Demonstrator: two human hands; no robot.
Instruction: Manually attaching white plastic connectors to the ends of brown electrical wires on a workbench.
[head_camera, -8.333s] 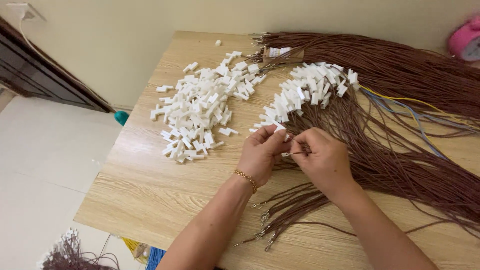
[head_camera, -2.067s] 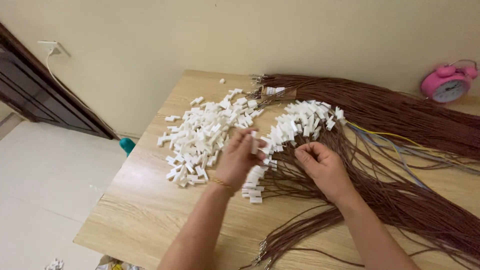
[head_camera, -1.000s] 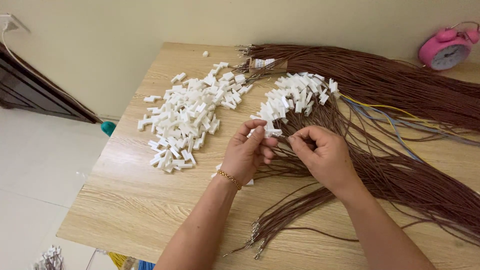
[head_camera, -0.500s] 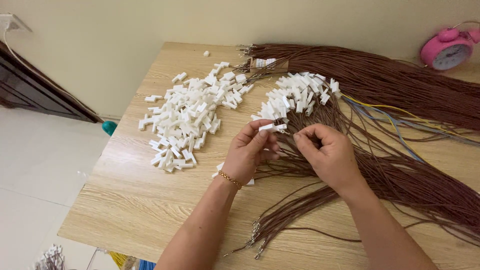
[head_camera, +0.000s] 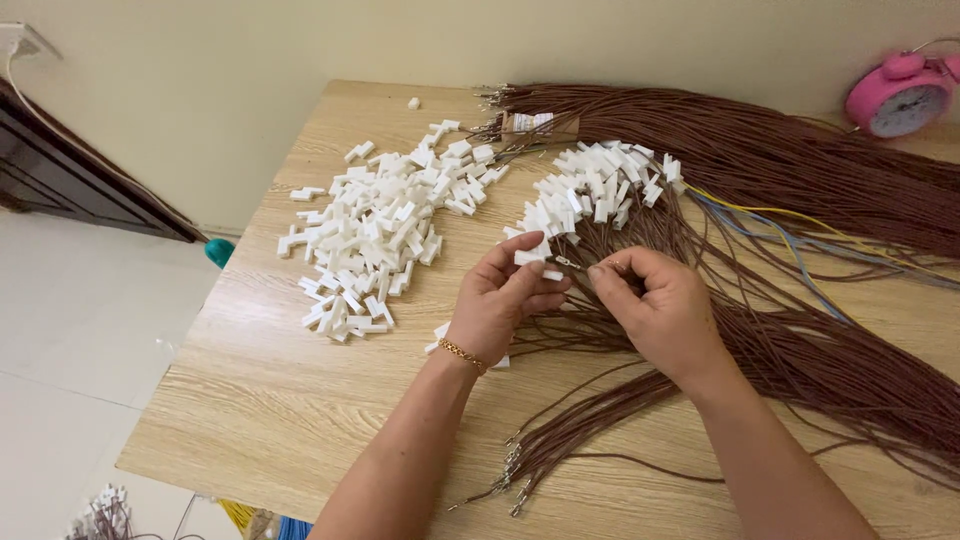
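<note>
My left hand (head_camera: 505, 300) pinches a small white plastic connector (head_camera: 530, 256) between thumb and fingers. My right hand (head_camera: 655, 305) grips the metal-tipped end of a brown wire (head_camera: 572, 264) and holds it right at that connector. Both hands hover over a spread of brown wires (head_camera: 800, 350) on the wooden table (head_camera: 250, 400). A loose pile of white connectors (head_camera: 385, 235) lies to the left of my left hand. Wires with white connectors fitted (head_camera: 595, 190) sit just beyond my hands.
A thick bundle of brown wires (head_camera: 780, 150) runs along the back of the table, with a few yellow and blue wires (head_camera: 790, 235) among them. A pink alarm clock (head_camera: 895, 95) stands at the back right. The table's left edge drops to a tiled floor (head_camera: 80, 350).
My left hand reached into the connector pile and came back with a connector. Both hands have since drawn together, and the wire tip now sits at the connector.
</note>
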